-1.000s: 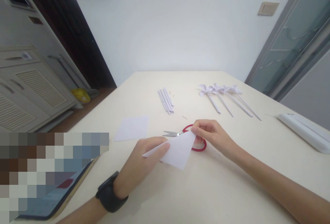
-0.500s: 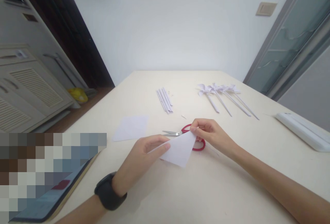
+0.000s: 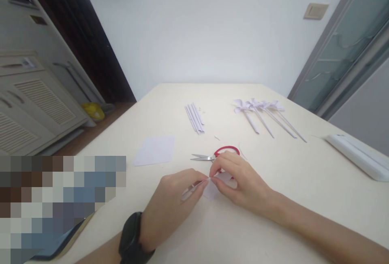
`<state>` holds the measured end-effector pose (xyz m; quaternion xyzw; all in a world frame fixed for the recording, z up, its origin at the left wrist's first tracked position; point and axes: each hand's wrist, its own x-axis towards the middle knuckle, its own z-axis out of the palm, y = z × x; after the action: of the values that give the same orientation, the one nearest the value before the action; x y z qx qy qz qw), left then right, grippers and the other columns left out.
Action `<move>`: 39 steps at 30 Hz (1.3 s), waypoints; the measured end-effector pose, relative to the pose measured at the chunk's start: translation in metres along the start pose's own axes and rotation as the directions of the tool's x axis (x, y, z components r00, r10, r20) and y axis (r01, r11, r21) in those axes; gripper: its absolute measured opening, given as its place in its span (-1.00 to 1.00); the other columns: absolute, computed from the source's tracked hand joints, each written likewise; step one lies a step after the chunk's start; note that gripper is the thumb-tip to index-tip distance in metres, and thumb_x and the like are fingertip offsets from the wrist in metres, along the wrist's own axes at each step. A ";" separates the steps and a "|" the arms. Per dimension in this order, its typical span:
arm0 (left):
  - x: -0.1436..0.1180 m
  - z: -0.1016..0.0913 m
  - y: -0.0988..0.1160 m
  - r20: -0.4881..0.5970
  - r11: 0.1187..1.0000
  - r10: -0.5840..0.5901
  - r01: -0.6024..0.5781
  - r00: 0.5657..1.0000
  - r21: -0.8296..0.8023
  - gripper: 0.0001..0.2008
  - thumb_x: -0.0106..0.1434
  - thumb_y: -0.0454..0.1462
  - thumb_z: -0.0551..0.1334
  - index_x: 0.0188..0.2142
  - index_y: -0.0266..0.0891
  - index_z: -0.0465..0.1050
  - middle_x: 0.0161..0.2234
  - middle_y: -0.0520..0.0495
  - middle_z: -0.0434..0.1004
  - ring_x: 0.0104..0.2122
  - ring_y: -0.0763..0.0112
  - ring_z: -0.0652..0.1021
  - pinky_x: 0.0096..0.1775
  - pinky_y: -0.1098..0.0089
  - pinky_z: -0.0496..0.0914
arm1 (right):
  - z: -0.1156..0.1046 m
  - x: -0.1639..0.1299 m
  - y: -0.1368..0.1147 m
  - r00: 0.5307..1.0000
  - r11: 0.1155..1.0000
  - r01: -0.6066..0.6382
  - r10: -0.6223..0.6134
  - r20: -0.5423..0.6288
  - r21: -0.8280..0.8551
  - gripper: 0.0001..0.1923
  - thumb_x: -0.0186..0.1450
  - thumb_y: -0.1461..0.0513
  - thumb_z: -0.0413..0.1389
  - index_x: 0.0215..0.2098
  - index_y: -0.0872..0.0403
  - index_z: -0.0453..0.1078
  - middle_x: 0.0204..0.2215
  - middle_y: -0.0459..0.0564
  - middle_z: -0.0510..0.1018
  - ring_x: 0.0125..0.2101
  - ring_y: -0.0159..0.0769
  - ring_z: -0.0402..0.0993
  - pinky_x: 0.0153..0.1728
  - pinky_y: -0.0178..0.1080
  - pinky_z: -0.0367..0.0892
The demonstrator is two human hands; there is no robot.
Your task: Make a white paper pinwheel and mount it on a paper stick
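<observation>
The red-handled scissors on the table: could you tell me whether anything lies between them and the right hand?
Nothing visible does. The red-handled scissors lie just beyond the right hand, which pinches the folded white paper together with the left hand.

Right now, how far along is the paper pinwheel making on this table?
Four finished pinwheels lie at the far side. In hand: the left hand and right hand pinch a folded white paper between them, with the red scissors lying just behind. Left: a flat paper square and a bundle of rolled paper sticks lie unused.
</observation>
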<state>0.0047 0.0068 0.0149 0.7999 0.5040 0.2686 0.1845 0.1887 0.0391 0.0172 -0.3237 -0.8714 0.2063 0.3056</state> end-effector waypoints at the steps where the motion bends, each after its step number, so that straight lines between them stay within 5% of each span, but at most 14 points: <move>1: -0.001 0.001 0.000 -0.002 1.000 0.027 -0.027 1.000 0.017 -0.82 0.25 -0.31 0.06 -0.37 -0.21 0.43 -0.41 0.00 0.52 -0.40 0.40 0.47 -0.32 0.44 0.29 | 0.002 -0.001 -0.002 1.000 1.000 0.009 -0.009 0.000 -0.011 -0.89 0.17 0.38 0.01 -0.35 0.07 0.24 -0.40 -0.08 0.38 -0.36 -0.35 0.25 -0.33 -0.29 0.15; 11: -0.003 0.005 -0.009 -0.146 0.979 0.197 -0.188 0.969 0.073 -0.88 0.22 -0.37 0.12 -0.35 -0.21 0.43 -0.42 0.02 0.53 -0.43 0.43 0.49 -0.36 0.44 0.30 | 0.000 0.001 0.002 0.997 0.998 -0.062 0.061 -0.039 -0.014 -0.87 0.14 0.40 0.00 -0.39 0.07 0.20 -0.43 -0.11 0.39 -0.41 -0.36 0.26 -0.40 -0.30 0.15; 17: 0.001 -0.001 -0.012 -0.158 0.984 0.160 -0.146 0.974 0.101 -0.88 0.22 -0.35 0.13 -0.35 -0.17 0.44 -0.40 0.05 0.55 -0.41 0.44 0.50 -0.35 0.46 0.31 | -0.008 0.008 0.017 0.993 0.993 -0.115 0.115 0.005 0.012 -0.87 0.14 0.40 -0.02 -0.41 0.05 0.24 -0.39 -0.11 0.43 -0.34 -0.36 0.33 -0.36 -0.32 0.22; 26: 0.003 -0.016 -0.010 -0.294 0.996 0.067 -0.045 0.953 0.082 -0.93 0.18 -0.30 0.18 -0.42 -0.17 0.43 -0.41 0.06 0.54 -0.39 0.41 0.50 -0.30 0.45 0.33 | -0.043 0.016 0.071 0.975 0.976 -0.203 0.195 -0.108 -0.073 -0.93 0.18 0.34 0.00 -0.45 0.08 0.27 -0.46 -0.08 0.43 -0.42 -0.32 0.33 -0.37 -0.25 0.20; 33: 0.003 -0.010 -0.007 -0.235 0.998 0.063 -0.068 0.970 -0.016 -0.91 0.20 -0.33 0.16 -0.40 -0.17 0.44 -0.40 0.06 0.53 -0.38 0.42 0.49 -0.31 0.45 0.32 | -0.033 0.012 0.034 0.991 0.993 -0.107 0.110 -0.075 0.043 -0.92 0.27 0.25 -0.01 -0.24 0.04 0.25 -0.27 -0.07 0.43 -0.25 -0.36 0.33 -0.22 -0.28 0.24; 39: 0.004 -0.006 -0.009 -0.213 0.993 0.074 -0.091 0.974 -0.073 -0.90 0.21 -0.35 0.15 -0.38 -0.20 0.44 -0.37 0.01 0.51 -0.34 0.41 0.48 -0.27 0.43 0.33 | -0.019 0.007 0.014 1.000 0.999 -0.030 0.030 0.005 0.039 -0.95 0.27 0.28 -0.02 -0.33 0.06 0.28 -0.31 -0.05 0.41 -0.32 -0.37 0.31 -0.37 -0.32 0.24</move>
<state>-0.0039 0.0140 0.0157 0.7791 0.4754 0.3793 0.1519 0.2032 0.0565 0.0258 -0.3302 -0.8628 0.2288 0.3067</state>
